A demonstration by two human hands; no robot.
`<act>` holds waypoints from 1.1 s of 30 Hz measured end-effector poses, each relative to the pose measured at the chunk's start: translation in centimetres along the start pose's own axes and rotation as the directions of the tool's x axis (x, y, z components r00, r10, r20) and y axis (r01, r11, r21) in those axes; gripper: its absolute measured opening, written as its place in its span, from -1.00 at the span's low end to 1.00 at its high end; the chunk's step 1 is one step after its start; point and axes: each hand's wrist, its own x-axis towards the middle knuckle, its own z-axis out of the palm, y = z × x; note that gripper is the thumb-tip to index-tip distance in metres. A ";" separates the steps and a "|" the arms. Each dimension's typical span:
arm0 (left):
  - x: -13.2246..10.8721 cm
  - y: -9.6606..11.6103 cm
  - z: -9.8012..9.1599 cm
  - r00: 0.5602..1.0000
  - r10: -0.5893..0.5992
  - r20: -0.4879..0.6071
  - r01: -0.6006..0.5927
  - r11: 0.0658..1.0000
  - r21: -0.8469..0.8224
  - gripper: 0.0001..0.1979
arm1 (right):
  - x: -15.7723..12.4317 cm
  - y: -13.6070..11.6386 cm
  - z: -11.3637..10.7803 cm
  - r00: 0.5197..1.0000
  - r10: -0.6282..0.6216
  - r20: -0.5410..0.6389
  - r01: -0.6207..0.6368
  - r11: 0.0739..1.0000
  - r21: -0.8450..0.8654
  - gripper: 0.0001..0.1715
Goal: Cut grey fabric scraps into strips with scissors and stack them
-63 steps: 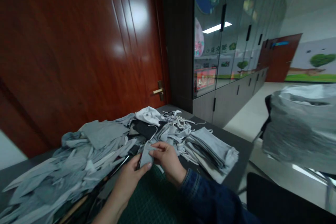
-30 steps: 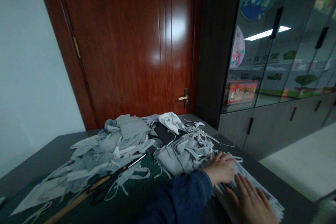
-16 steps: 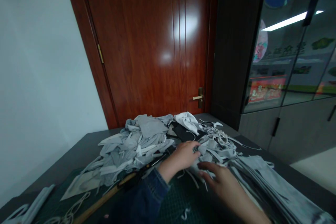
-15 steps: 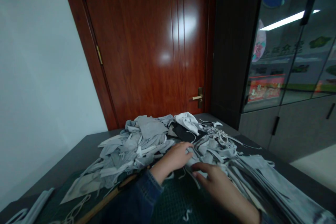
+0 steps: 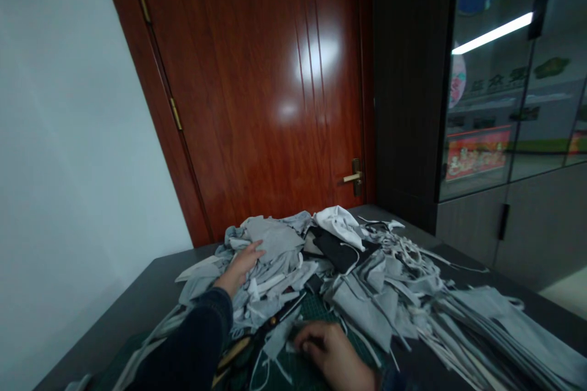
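My left hand point(image 5: 241, 269) lies flat with its fingers apart on a heap of grey fabric scraps point(image 5: 270, 256). My right hand point(image 5: 328, 351) is curled low on a green cutting mat point(image 5: 316, 311), beside a loose grey scrap point(image 5: 279, 339). Its fingers hide whether it pinches anything. Just left of that hand lie black-handled scissors point(image 5: 275, 324), and a wooden ruler point(image 5: 233, 351) runs beneath them. A white cloth point(image 5: 339, 226) and a black piece point(image 5: 334, 250) top the far side of the heap.
A long stack of grey fabric strips point(image 5: 495, 330) spreads to the right on the dark table point(image 5: 160, 275). White cords point(image 5: 406, 250) tangle behind it. Beyond the table stand a wooden door point(image 5: 257, 104) and a glass-fronted cabinet point(image 5: 495, 104).
My left hand has moved left onto the heap, and my right hand has dropped toward the mat. The view has shifted slightly, and more of the scissors shows.
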 end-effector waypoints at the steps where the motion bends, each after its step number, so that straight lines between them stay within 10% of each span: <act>1: 0.2 0.1 0.7 1.000 0.004 0.001 -0.004 0.999 -0.036 -0.50 | 0.0 0.3 -0.1 1.000 0.007 -0.004 -0.007 1.000 -0.016 -0.62; 11: -3.3 0.8 0.8 0.975 0.057 0.213 -0.026 0.989 -0.145 -0.45 | 0.4 1.2 0.1 0.999 -0.008 -0.048 0.009 1.000 0.013 -0.63; 20: -7.3 1.4 -2.2 0.939 0.134 0.315 -0.206 0.956 0.207 -0.61 | 0.2 1.2 0.1 0.995 0.015 -0.095 -0.007 0.996 0.086 -0.70; 25: -7.9 0.3 -4.7 0.889 -0.068 0.452 -0.106 0.931 0.349 -0.58 | 0.5 2.2 0.3 0.991 0.027 -0.128 -0.010 0.991 0.135 -0.73; 33: -4.1 -1.3 -6.2 0.989 -0.017 0.147 -0.070 0.822 0.565 -0.87 | 0.5 2.0 0.4 0.994 0.040 -0.099 -0.022 0.983 0.180 -0.76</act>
